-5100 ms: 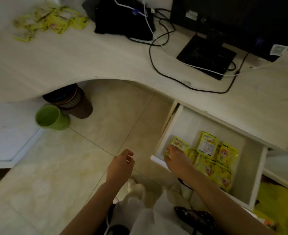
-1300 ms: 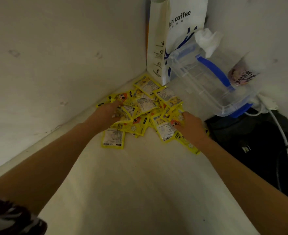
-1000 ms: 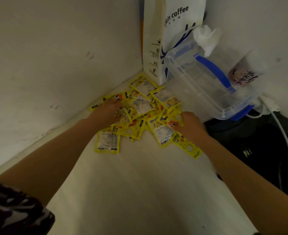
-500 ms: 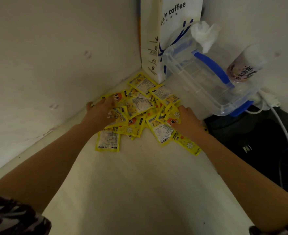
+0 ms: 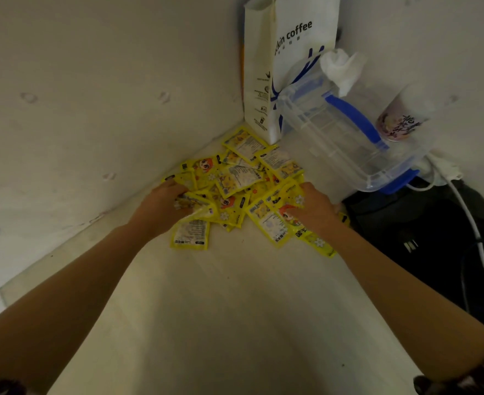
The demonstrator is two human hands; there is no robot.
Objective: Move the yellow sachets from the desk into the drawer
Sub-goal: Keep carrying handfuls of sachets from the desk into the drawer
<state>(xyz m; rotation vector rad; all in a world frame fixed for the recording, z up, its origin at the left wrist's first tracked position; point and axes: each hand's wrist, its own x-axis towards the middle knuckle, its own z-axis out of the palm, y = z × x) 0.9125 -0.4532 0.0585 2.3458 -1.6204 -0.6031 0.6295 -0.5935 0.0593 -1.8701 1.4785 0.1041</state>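
A heap of several yellow sachets (image 5: 239, 181) lies in the far corner of the pale desk (image 5: 235, 309), against the wall. My left hand (image 5: 161, 206) sits on the heap's left side, its fingers curled round a few sachets. On the heap's right side is my right hand (image 5: 316, 208), with its fingers curled over sachets there. One sachet (image 5: 190, 235) lies flat just in front of my left hand. The drawer is out of view.
A white coffee paper bag (image 5: 286, 67) stands in the corner behind the heap. A clear plastic box with blue clips (image 5: 346, 138) leans to its right, a cup (image 5: 400, 118) behind it. A black bag (image 5: 423, 238) and white cable (image 5: 474, 232) lie at right.
Five seconds ago my right hand was in the open drawer. Over the last second both hands have drawn in on the heap, gathering sachets toward its middle.
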